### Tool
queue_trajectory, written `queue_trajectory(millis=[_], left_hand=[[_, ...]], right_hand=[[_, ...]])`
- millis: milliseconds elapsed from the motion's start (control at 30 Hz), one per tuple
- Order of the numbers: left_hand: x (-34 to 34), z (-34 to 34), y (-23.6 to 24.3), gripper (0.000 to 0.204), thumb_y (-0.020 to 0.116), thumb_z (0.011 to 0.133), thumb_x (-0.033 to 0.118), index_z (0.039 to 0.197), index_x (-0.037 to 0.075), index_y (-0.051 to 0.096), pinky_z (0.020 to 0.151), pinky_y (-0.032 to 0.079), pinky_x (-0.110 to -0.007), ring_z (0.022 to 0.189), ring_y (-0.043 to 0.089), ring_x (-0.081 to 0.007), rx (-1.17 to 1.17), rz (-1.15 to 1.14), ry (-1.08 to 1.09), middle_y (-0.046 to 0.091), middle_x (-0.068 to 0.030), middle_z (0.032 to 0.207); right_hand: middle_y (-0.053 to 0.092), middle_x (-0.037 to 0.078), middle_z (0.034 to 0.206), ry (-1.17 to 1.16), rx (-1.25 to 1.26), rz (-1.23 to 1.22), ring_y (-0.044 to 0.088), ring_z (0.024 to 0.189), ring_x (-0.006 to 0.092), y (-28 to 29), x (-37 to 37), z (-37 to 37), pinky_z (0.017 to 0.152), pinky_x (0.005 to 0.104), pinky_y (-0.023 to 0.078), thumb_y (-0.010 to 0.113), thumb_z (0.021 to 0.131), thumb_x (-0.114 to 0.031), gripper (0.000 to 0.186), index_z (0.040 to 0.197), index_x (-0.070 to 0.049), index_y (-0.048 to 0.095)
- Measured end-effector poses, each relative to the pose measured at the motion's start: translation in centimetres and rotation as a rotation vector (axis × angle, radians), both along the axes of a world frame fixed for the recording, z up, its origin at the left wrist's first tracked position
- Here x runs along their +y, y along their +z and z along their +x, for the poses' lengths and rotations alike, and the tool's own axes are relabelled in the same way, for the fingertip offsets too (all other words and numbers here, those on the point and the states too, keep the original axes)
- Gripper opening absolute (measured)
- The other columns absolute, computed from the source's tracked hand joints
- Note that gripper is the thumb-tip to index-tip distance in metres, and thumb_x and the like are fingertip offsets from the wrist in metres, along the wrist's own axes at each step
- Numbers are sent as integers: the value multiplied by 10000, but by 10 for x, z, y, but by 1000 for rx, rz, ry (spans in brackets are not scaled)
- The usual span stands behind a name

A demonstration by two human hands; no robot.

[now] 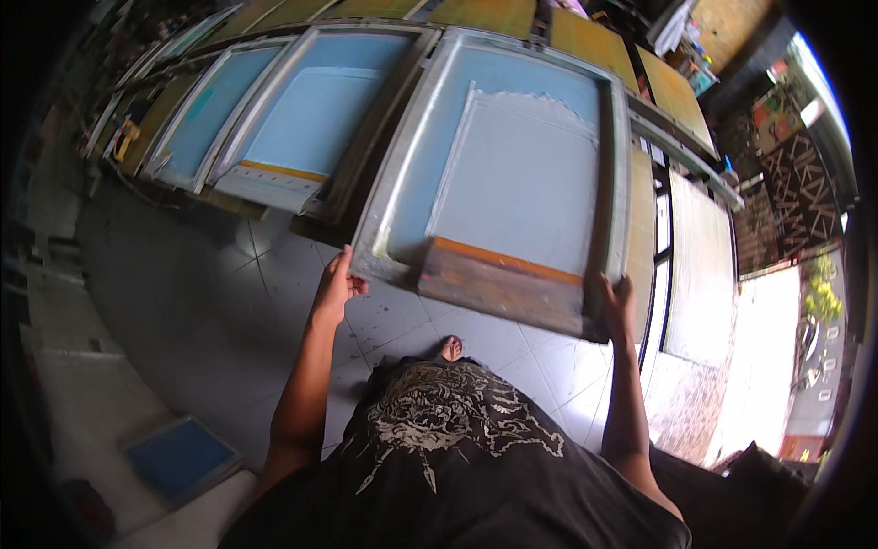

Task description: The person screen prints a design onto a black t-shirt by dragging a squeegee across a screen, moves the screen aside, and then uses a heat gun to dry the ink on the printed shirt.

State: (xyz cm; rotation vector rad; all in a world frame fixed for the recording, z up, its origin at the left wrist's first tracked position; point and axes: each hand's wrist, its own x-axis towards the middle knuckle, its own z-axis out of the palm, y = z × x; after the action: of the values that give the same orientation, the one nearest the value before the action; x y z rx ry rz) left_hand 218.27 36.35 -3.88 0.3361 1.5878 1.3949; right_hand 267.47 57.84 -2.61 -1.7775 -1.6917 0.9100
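Observation:
A screen printing frame (pixel 391 188) with blue mesh is tilted up in front of me. Gripping its near left corner is my left hand (pixel 338 291), thumb on top. My right hand (pixel 618 302) closes round the near right corner. Pale ink or paste lies over much of the mesh, with a ragged edge at the far end. Across the near end of the frame rests a wide squeegee (pixel 503 285) with a wooden handle and an orange blade edge. The fingers under the frame are hidden.
To the left, a second blue screen frame (pixel 229 156) with its own squeegee (pixel 274 186) lies on the long rack. Yellowish boards (pixel 593 48) line the far side. A white board (pixel 701 265) stands at right. Grey tiles (pixel 229 302) cover the floor; a small blue screen (pixel 183 457) lies lower left.

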Motion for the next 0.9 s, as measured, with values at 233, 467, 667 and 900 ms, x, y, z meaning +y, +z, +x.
queue_trajectory(millis=[233,467,667,900], left_hand=[[-112,15,55,567,393,999,526,1003,-6,589,734,449,-355,758,529,-181,516,62,-92,569,-71,779],[-302,53,97,599,369,998,539,972,-22,577,754,455,-394,764,576,-291,742,-177,100,588,-157,769],[-509,43,89,435,417,1025,357,926,-36,575,720,439,-447,740,539,-380,977,-296,385,571,-192,773],[-659,24,43,340,365,1033,196,925,-54,570,746,415,-519,873,539,-471,967,-516,723,592,-278,933]], right_hand=[[495,51,729,188,12,316,462,663,124,87,-125,7,562,315,406,622,954,-293,321,893,3,514],[562,170,1038,418,-2,497,530,952,235,67,-202,-4,847,375,436,569,987,-330,468,1203,79,497],[576,170,1051,537,5,351,524,945,234,75,-297,-152,864,368,438,647,933,-311,457,1189,45,514],[630,178,889,1113,22,236,607,808,317,100,-380,-379,739,407,478,711,864,-231,337,1023,19,550]])
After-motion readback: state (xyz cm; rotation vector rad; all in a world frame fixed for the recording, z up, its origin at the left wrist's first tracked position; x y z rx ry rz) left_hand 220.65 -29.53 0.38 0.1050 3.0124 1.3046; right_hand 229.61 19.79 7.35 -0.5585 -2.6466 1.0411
